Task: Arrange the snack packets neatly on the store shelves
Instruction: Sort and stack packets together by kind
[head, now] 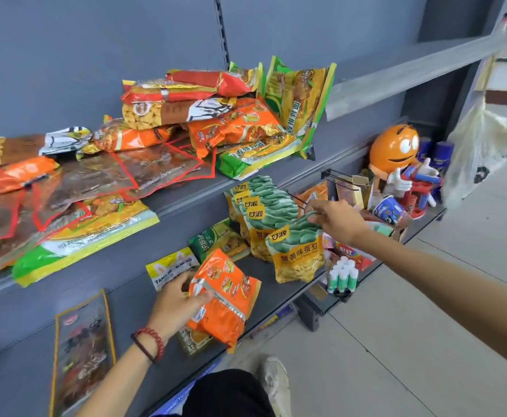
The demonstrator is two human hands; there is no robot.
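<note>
Gripping an orange packet by its edge was the left hand; right hand pinched a bean packet by its top. Both seemed light, crinkly, slippery.

The left hand, wrist banded in red beads, curls its fingers around an orange packet. The right hand, arm outstretched, pinches a green-and-yellow packet at its top.

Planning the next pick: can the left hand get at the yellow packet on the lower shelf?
Probably yes: the yellow packet sits right beside the left hand, its top uncovered. But that hand grips the orange packet, so it must let go first.
</note>
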